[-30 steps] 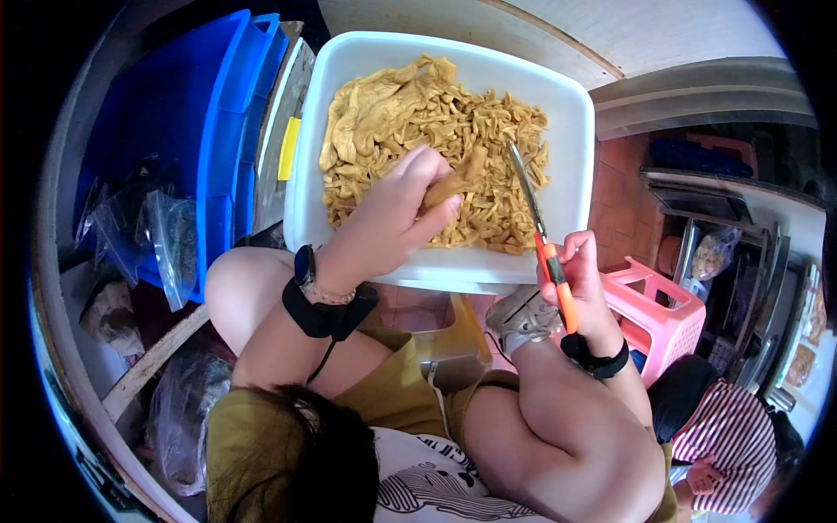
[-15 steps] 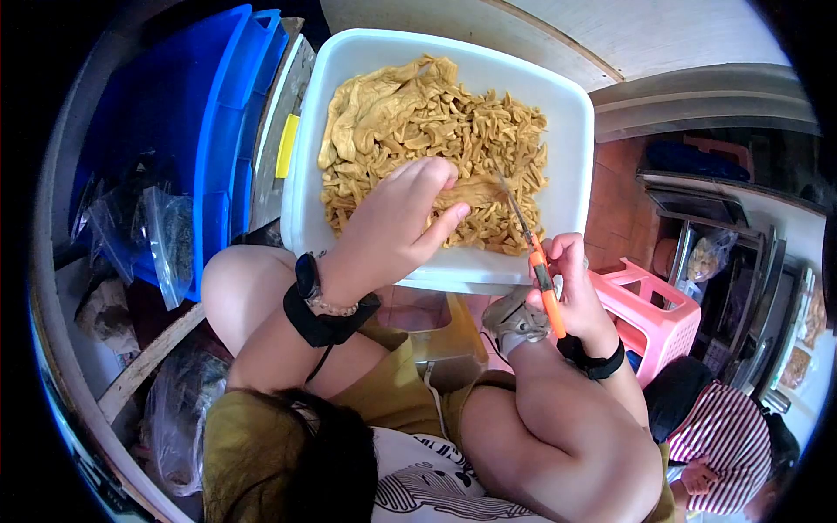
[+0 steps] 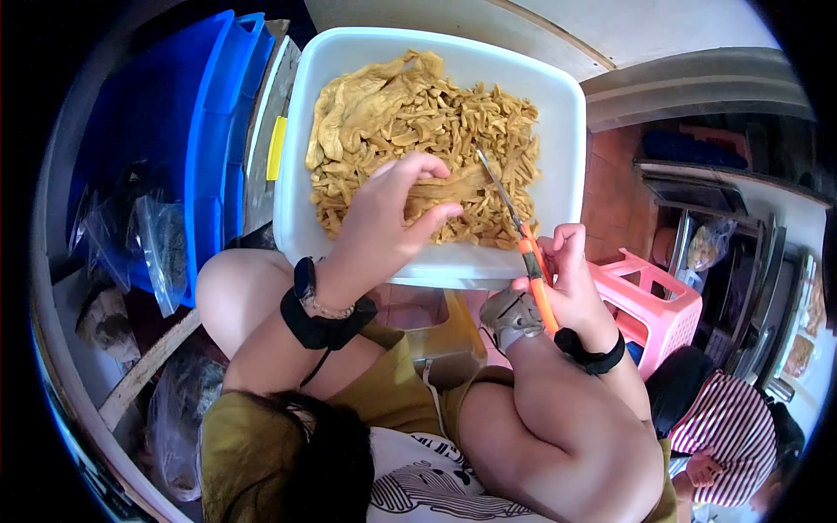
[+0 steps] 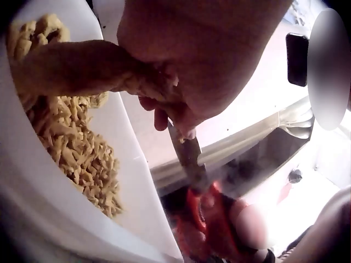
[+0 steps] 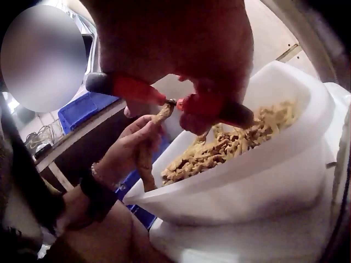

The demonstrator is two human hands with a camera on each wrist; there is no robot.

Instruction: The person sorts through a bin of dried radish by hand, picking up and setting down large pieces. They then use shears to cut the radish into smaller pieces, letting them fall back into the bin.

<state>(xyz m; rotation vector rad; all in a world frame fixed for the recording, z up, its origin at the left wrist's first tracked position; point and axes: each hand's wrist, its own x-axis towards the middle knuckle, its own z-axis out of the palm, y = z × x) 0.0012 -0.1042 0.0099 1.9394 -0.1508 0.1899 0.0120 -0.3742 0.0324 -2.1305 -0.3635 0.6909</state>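
My left hand [image 3: 375, 218] reaches over the white tub [image 3: 562, 131] and pinches a long, wrinkled tan strip [image 4: 82, 68] of soft food. In the right wrist view the strip's end sits right at the scissors' pivot. My right hand [image 3: 577, 283] holds the scissors [image 3: 534, 261] by their orange-red handles at the tub's near right corner. Their blades [image 3: 499, 189] point up and left over the food, close to the left fingertips. Short cut pieces [image 3: 510, 131] fill much of the tub. Larger folded sheets [image 3: 344, 109] of the same food lie at its far left.
Blue crates [image 3: 209, 148] stand left of the tub, with clear plastic bags [image 3: 161, 248] by them. A pink stool [image 3: 667, 309] is to the right. Below the tub shows a yellowish stool [image 3: 445, 336]. Another person in a striped shirt [image 3: 724, 436] is at the lower right.
The scissors have shifted left, nearer my left hand. My left thumb and fingers have spread wider apart over the tub. The bunched strip between them now stretches toward the blades.
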